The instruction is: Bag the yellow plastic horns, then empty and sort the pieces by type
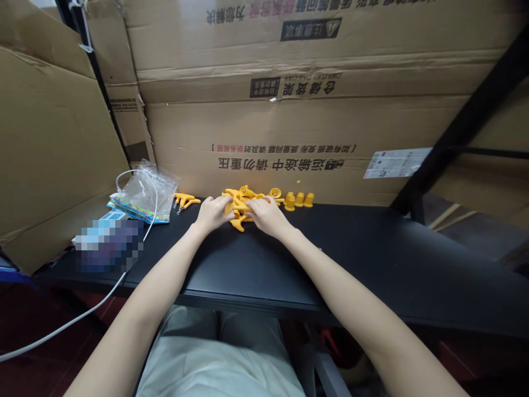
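A heap of yellow plastic pieces [238, 223] lies on the black tabletop against the cardboard. Some are branched, others cup-shaped. At the heap's left side, the fingers of my left hand [213, 214] are closed around a yellow piece [228, 206]. My right hand [269, 216] comes in from the other side, its fingers bent onto a yellow branched piece [244, 206]; its fingertips are partly hidden. Several yellow cups [299, 199] stand to the right of my right hand. A separate yellow branched piece [188, 199] lies left of my left hand.
Printed cardboard [248, 121] walls off the back of the black shelf [248, 275]. On the left are a clear plastic bag [142, 190], a blurred dark item [109, 245] and a white cable [95, 309] running over the front edge. A black post [463, 116] slants at the right.
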The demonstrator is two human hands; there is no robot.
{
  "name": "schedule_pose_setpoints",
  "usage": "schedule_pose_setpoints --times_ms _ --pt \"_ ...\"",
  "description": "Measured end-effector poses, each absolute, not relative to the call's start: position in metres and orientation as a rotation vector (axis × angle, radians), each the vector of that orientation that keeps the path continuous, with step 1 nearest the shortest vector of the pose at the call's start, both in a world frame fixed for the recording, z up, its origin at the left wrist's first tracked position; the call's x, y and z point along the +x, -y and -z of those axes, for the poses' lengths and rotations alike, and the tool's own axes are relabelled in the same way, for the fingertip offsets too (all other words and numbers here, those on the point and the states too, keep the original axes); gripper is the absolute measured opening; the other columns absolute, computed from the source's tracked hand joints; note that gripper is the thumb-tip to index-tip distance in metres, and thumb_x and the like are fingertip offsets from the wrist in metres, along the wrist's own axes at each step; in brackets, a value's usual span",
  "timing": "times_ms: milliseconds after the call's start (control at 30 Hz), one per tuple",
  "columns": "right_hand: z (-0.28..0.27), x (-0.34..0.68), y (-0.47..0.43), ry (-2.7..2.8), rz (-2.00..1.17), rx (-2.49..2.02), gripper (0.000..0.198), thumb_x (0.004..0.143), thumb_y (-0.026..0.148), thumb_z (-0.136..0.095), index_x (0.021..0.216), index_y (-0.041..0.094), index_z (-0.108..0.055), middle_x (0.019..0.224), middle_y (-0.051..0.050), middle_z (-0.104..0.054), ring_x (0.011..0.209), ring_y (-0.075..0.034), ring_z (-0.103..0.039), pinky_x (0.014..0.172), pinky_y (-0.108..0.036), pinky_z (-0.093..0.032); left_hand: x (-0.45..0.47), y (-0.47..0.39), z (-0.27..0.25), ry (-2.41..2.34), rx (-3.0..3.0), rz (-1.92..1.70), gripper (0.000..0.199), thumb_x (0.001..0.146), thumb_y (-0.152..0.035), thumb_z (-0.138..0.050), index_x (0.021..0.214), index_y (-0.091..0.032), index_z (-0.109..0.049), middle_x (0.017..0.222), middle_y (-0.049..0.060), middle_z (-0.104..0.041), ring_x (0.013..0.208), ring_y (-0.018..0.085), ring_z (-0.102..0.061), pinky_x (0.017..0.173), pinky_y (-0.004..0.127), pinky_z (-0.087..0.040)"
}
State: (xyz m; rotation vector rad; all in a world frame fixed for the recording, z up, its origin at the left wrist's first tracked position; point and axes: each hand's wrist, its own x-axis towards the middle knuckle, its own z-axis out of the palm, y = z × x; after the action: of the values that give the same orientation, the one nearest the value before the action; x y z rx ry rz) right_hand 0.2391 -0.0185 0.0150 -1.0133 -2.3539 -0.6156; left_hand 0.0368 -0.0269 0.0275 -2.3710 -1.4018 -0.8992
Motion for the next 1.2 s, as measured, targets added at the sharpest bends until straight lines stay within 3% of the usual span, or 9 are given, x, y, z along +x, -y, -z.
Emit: schedule_pose_setpoints --times_ms 100,233,467,700,900,1200 --pt "-0.0179 0.2386 0.0204 2.364 0.561 -1.071 0.025 0.090 0.022 -0.045 0.110 0.015 -0.059 0.103 -0.015 -0.067 0.097 -0.026 -0.057 0.090 -0.042 -0.030 0.0378 0.0275 -0.0281 1.377 -2.361 0.853 0.027 0.077 -0.026 -0.063 0.103 -0.019 -0.060 0.100 0.008 -0.069 0.089 0.020 -0.065 0.079 0.028 -0.044" --pt "-0.0198 0.2373 0.0229 2.402 0.524 -1.136 0.016 0.089 0.022 -0.048 0.097 0.016 -0.060 0.095 -0.013 -0.068 0.091 -0.026 -0.059 0.083 -0.039 -0.029 0.0371 0.0241 -0.0240 1.351 -2.427 0.864 0.029 0.079 -0.026 -0.061 0.107 -0.020 -0.058 0.104 0.008 -0.067 0.088 0.019 -0.065 0.074 0.026 -0.046" --pt "-0.0216 0.2366 0.0256 2.340 0.671 -1.139 0.012 0.089 0.021 -0.046 0.089 0.017 -0.058 0.089 -0.010 -0.068 0.085 -0.024 -0.056 0.078 -0.036 -0.025 0.0372 0.0225 -0.0229 1.306 -2.474 0.989 0.032 0.076 -0.024 -0.063 0.107 -0.021 -0.057 0.109 0.007 -0.066 0.094 0.019 -0.064 0.077 0.026 -0.047" --pt "-0.0249 0.2366 0.0248 2.258 0.799 -1.130 0.024 0.090 0.015 -0.036 0.093 0.016 -0.060 0.088 -0.013 -0.066 0.085 -0.024 -0.053 0.080 -0.037 -0.025 0.0424 0.0286 -0.0298 1.643 -2.554 1.014 0.030 0.074 -0.029 -0.062 0.102 -0.020 -0.061 0.072 -0.001 -0.065 0.066 0.015 -0.061 0.062 0.024 -0.043" --pt "-0.0185 0.2425 0.0196 2.379 0.675 -1.069 0.019 0.091 0.025 -0.043 0.098 0.016 -0.058 0.092 -0.012 -0.067 0.085 -0.024 -0.056 0.079 -0.035 -0.028 0.0399 0.0314 -0.0300 1.645 -2.488 0.910 0.033 0.074 -0.036 -0.063 0.104 -0.023 -0.062 0.080 0.002 -0.068 0.075 0.018 -0.064 0.065 0.024 -0.041" --pt "-0.0216 0.2377 0.0264 2.421 0.680 -1.191 0.022 0.092 0.023 -0.043 0.102 0.015 -0.060 0.099 -0.012 -0.067 0.094 -0.025 -0.055 0.090 -0.042 -0.027 0.0377 0.0261 -0.0249 1.707 -2.408 0.624 0.036 0.081 -0.040 -0.054 0.113 -0.025 -0.059 0.090 0.005 -0.072 0.085 0.024 -0.068 0.069 0.028 -0.044"
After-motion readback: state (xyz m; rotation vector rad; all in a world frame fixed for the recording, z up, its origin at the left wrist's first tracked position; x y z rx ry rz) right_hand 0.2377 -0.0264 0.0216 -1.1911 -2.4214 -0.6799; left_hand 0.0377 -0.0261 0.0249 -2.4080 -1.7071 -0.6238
